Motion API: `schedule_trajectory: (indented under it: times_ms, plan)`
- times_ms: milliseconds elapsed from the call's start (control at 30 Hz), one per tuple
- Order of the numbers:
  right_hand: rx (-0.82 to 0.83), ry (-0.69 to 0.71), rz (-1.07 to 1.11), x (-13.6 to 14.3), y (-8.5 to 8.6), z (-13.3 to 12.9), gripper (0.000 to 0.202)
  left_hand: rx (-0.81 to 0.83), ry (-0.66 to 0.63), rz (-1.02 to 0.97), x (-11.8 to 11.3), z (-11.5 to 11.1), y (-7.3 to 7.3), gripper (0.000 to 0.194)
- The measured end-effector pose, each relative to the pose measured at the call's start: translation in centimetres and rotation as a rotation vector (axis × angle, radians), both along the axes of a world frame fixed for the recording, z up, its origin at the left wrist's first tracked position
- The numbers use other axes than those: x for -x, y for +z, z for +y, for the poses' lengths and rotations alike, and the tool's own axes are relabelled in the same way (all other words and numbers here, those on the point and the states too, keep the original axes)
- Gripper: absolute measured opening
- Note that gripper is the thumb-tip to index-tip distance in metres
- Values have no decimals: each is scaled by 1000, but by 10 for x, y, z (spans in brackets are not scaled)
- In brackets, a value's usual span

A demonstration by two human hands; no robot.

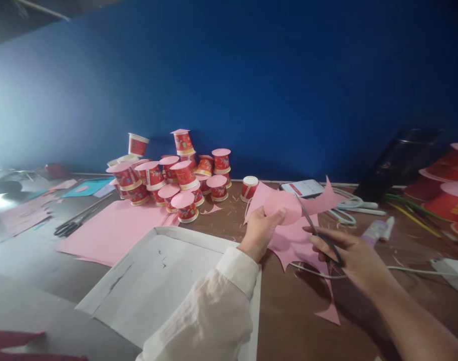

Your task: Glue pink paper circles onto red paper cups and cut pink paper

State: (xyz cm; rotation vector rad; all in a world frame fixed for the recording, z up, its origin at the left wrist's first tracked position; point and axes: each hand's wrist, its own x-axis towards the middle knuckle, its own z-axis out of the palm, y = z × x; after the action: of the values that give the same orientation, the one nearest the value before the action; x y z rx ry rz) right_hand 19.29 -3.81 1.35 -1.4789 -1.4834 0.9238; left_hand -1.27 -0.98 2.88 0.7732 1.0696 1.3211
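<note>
My left hand (262, 231) pinches a sheet of pink paper (285, 203) between thumb and fingers, above the brown table. In my right hand (345, 253) is a pair of scissors (314, 228), its blades lying against the right part of that paper, along a curved edge. A jagged strip of the paper sticks out to the right past the blades. Below both hands lies a cut pink offcut (298, 243) with scalloped edges, trailing toward the table's front. Just left of the paper stands a red paper cup (249, 188).
Stacked red paper cups (186, 175) with pink discs stand at the back left. Pink sheets (112, 233) and a white box lid (157, 271) lie in front. A phone (303, 188), white cable (351, 205) and glue stick (374, 231) are at right, near more red cups (447, 200).
</note>
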Motion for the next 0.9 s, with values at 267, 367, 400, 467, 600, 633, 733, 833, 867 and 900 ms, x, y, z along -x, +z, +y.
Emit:
schedule_trajectory:
  times_ms: [267,367,400,467,600,633,733,833,867,900]
  plan:
    - [74,-56,102,6,10,-4,63,-34,-47,76,1,0,0,25]
    - [49,-57,108,6,8,-5,63,-25,-48,62,1,-1,1,27]
    - [38,-54,106,6,7,-6,63,-23,-49,62,1,-1,1,27]
    - [36,-42,102,8,7,-8,60,-23,-46,61,1,-2,1,28]
    - [0,-74,114,12,8,-13,52,-29,-42,37,0,-2,0,31]
    - [-17,-88,115,12,7,-13,51,-29,-43,32,0,-2,1,31]
    - [-3,-54,104,9,6,-10,53,-25,-39,33,0,-2,2,32]
    - [24,-14,78,3,3,-5,58,-21,-39,38,1,-1,2,34]
    - [21,-18,77,2,2,-4,59,-22,-41,38,1,-1,3,35]
    - [18,-24,77,2,2,-3,60,-23,-44,37,1,-1,3,35]
